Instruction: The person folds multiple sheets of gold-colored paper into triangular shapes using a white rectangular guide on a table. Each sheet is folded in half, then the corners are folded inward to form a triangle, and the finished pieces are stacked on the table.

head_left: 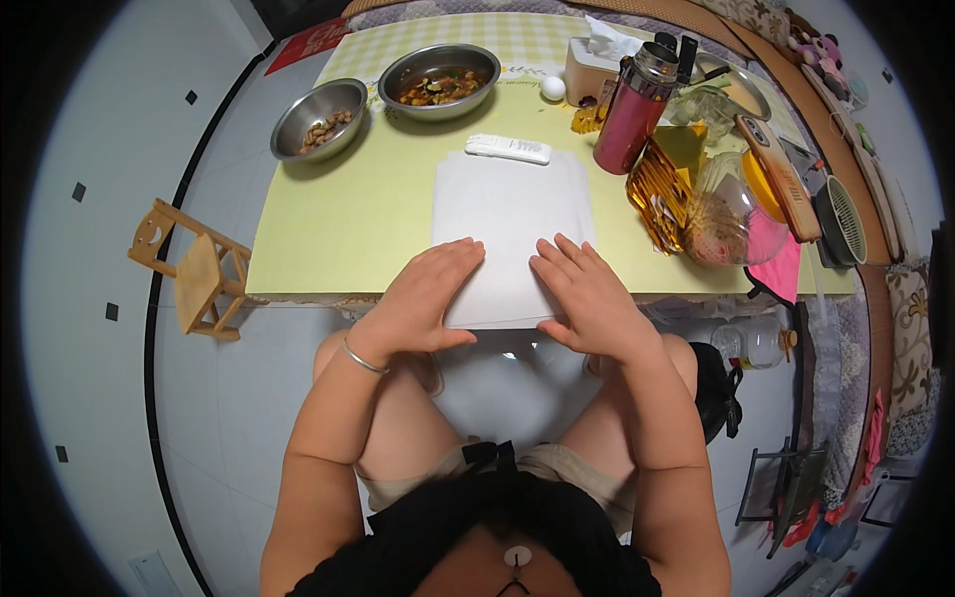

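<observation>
A stack of white paper sheets [512, 219] lies at the front edge of the table, its near end reaching slightly past the edge. My left hand [428, 294] rests flat along the left side of the sheets, fingers stretched forward, a bangle on its wrist. On the opposite side, my right hand [587, 294] lies with its fingers spread over the right margin. Neither hand grips anything. Across the far end of the paper sits a white, slim remote-like object [507, 149].
Two metal bowls hold food: one with nuts [320, 119], one with a soupy dish [439, 83]. To the right stand a pink thermos [637, 109], gold foil packaging [659, 194], a clear plastic container [731, 219] and an upright phone [776, 179]. A small wooden chair [204, 274] stands left of the table.
</observation>
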Tool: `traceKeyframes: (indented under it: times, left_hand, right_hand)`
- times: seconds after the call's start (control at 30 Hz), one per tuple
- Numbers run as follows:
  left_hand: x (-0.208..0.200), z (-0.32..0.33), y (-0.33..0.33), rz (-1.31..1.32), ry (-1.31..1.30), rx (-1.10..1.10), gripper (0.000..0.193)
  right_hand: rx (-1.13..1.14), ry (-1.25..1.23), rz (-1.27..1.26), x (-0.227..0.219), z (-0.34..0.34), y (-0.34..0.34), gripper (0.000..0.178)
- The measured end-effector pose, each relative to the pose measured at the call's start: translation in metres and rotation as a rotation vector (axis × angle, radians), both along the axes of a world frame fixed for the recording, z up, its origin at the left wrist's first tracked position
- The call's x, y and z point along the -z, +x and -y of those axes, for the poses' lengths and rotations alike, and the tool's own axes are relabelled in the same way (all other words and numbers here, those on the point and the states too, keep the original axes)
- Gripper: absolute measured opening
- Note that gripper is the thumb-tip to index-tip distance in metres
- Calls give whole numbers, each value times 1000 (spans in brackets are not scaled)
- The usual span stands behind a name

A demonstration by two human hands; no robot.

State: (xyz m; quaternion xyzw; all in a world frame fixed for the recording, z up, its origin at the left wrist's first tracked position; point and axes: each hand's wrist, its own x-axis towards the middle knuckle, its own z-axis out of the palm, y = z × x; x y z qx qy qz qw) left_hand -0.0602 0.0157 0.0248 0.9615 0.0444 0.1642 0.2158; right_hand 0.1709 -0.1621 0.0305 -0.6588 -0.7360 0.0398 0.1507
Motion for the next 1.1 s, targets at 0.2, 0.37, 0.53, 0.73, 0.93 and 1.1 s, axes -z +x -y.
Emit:
traceKeyframes:
  times: [0.2,0.37,0.53,0.73,0.93,1.1]
  left_hand:
    - [7,0,0,-41,66,-25,94]
    - [4,-2,-3,5,-39,19,95]
    - [10,-9,-5,25,-101,19,96]
    - [8,-12,-3,89,-75,16,83]
    - [30,-18,-6,173,-135,-178,30]
    - [30,-9,10,262,-369,-510,12]
  right_hand:
    - [4,29,1,3,-2,-1,65]
    - [61,51,-288,4,2,12,64]
    - [72,63,-377,-1,2,33,64]
    - [178,115,-546,12,2,46,31]
    - [166,202,-774,22,-9,40,16]
    - [384,302,-634,43,-26,39,17]
